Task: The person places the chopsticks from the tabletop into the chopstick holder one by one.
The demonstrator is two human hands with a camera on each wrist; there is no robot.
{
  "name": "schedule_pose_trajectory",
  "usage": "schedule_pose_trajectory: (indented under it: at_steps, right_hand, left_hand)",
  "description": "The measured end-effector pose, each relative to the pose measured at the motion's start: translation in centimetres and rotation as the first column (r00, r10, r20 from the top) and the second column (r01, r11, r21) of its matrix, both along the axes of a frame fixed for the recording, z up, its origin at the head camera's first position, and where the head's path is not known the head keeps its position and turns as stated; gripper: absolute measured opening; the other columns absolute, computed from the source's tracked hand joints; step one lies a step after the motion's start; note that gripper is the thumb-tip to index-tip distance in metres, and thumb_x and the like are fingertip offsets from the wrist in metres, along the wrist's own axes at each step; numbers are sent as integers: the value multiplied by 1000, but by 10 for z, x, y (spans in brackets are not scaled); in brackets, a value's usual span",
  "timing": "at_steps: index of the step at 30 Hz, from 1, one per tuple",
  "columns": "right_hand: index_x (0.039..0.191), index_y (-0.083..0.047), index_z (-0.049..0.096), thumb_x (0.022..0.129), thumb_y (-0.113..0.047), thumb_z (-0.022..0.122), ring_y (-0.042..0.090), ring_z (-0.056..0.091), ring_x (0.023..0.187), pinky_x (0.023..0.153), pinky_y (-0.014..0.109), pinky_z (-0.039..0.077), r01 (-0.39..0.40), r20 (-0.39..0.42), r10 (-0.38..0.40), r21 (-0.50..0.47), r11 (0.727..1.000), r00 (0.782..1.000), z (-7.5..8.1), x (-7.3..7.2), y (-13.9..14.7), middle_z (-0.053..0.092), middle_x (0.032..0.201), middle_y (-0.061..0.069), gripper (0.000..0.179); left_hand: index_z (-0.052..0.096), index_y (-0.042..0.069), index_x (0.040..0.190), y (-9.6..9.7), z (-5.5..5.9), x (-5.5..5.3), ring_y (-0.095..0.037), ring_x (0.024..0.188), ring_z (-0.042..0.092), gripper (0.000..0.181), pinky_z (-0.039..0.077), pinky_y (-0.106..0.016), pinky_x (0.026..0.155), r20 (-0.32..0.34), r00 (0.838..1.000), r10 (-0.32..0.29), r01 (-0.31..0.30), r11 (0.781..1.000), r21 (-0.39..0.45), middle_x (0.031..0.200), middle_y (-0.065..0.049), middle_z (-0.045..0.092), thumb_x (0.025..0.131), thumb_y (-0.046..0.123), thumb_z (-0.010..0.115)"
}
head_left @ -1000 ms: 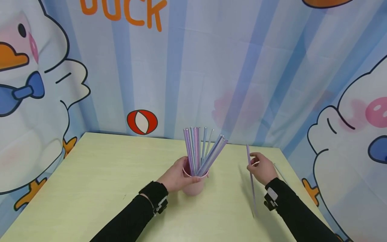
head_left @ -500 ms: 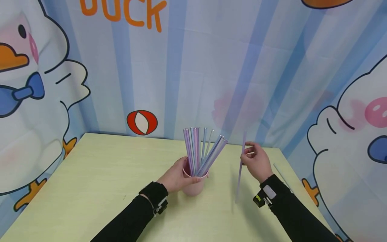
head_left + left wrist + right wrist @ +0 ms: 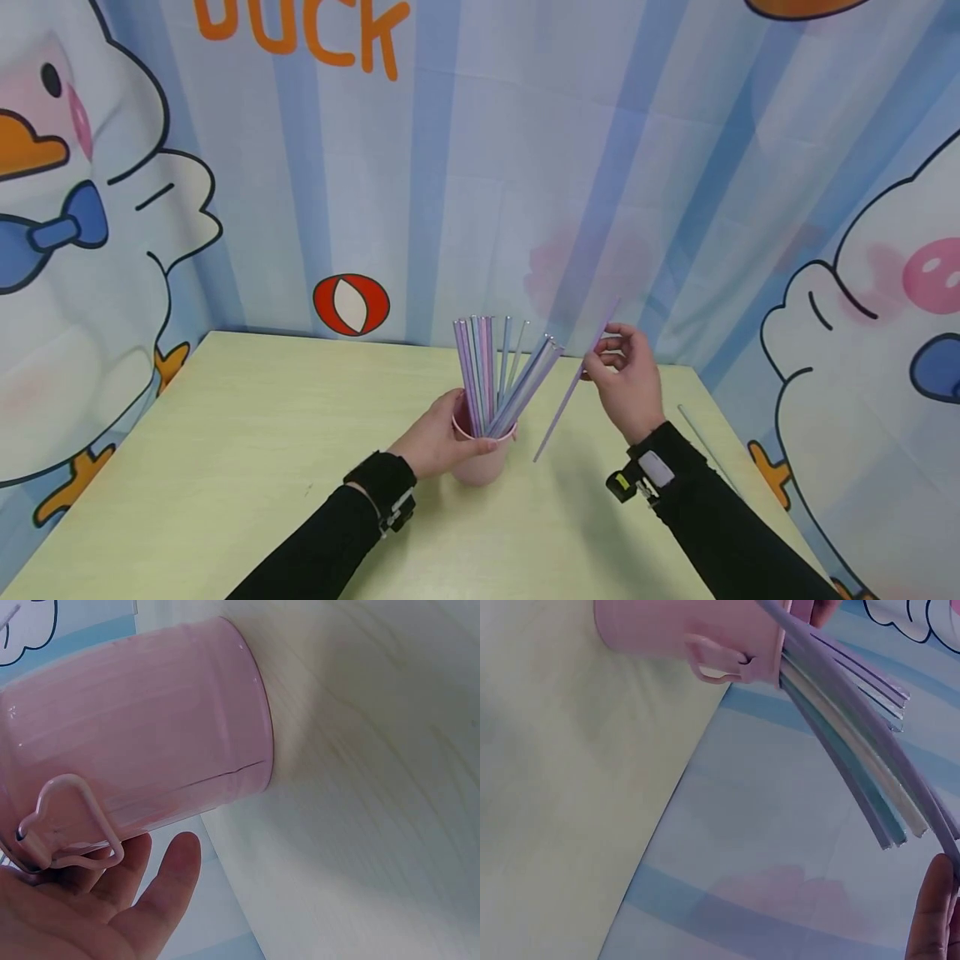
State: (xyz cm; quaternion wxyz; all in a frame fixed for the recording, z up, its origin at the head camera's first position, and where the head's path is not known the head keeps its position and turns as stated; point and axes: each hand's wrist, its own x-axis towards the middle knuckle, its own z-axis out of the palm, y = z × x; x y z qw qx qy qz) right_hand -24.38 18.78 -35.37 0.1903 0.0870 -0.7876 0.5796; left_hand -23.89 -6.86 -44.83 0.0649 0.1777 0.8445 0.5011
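Note:
A small pink metal pail (image 3: 476, 468) with little wire handles stands upright on the table. Several purple, blue and whitish straws (image 3: 480, 375) poke out of it, some leaning right. My left hand (image 3: 438, 442) grips the pail near its rim, thumb across the front; in the left wrist view its fingers (image 3: 171, 889) lie beside the pink wall (image 3: 142, 712). To the right, my right hand (image 3: 628, 387) pinches a single purple straw (image 3: 557, 417) around its upper half. That straw tilts, its lower end close to the pail's right side but apart from it in the head view.
A pale straw (image 3: 697, 429) lies on the table by the right forearm, partly covered by the sleeve. The light yellow table (image 3: 262, 417) ends at a striped curtain (image 3: 495, 167) with duck prints.
My right hand has moved left and farther away with the purple straw, which has gone from nearly upright to slanted, lower end toward the pail. The left hand and pail have stayed put.

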Motion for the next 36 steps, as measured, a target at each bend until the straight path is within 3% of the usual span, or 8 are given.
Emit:
schedule_pose_trajectory:
  at_steps: [9, 17, 26, 31, 36]
  right_hand:
    - [131, 1, 38, 92, 3, 57, 11, 61, 77, 68, 22, 60, -6, -68, -3, -127, 992, 998, 7, -2, -15, 51, 100, 11, 43]
    - [125, -2, 39, 92, 4, 58, 17, 62, 78, 70, 25, 61, -21, -116, -5, -220, 975, 993, 4, -4, -22, 51, 99, 12, 39]
    - [132, 6, 33, 93, 5, 57, 18, 60, 81, 73, 25, 60, -28, -74, 16, -171, 985, 997, -7, 3, -29, 50, 102, 12, 45]
    - [132, 5, 34, 93, 3, 60, 24, 60, 85, 74, 28, 61, -46, -57, 37, -161, 986, 998, -19, 2, -32, 50, 103, 14, 46]
    - [130, 5, 35, 93, 5, 59, 21, 60, 85, 75, 32, 61, -47, -21, 44, -139, 989, 999, -19, 10, -39, 50, 103, 15, 44]
  left_hand:
    - [38, 10, 143, -1, 1, 2, -23, 118, 55, 81, 45, -46, 104, 0, 1000, -8, 8, 1000, 5, 133, -8, 53, 79, 40, 78]
    - [38, 9, 143, -1, 0, 1, -24, 119, 55, 80, 44, -48, 104, 3, 1000, -11, 11, 1000, 11, 134, -9, 53, 80, 38, 79]
    - [38, 10, 143, -1, 0, 1, -24, 120, 54, 82, 43, -48, 105, 8, 1000, -14, 14, 1000, 16, 135, -8, 52, 79, 40, 79]
    - [37, 11, 144, -1, 0, 0, -24, 120, 54, 82, 43, -48, 105, 12, 1000, -13, 12, 1000, 20, 135, -7, 52, 79, 38, 79]
    - [37, 14, 145, 0, 0, -1, -23, 121, 54, 81, 42, -48, 106, 19, 1000, -25, 24, 999, 41, 136, -5, 52, 80, 36, 79]
